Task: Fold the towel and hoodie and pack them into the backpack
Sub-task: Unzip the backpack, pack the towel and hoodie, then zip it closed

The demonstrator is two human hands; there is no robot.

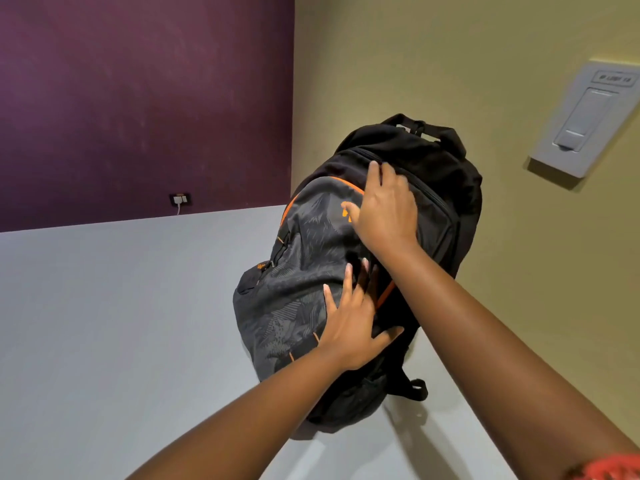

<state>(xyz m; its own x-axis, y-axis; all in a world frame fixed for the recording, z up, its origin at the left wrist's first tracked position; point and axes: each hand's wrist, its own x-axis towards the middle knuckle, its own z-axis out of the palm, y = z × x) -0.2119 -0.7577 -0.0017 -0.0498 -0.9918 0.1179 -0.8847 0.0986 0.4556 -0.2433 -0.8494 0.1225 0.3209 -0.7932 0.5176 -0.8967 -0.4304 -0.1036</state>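
Observation:
A black and grey backpack [298, 299] with orange trim lies bulging on the pale grey surface [104, 323], its top handle toward the olive wall. Its zips look closed. My left hand [353, 327] lies flat on the lower front panel, fingers spread. Higher up, my right hand [384, 209] rests on the upper front panel near the main zip, fingers straight. No towel or hoodie is in sight.
A purple wall [138, 98] with a socket and white cable [180, 200] stands at the back left. An olive wall [502, 271] with a grey switch plate [585, 119] runs close along the right of the backpack.

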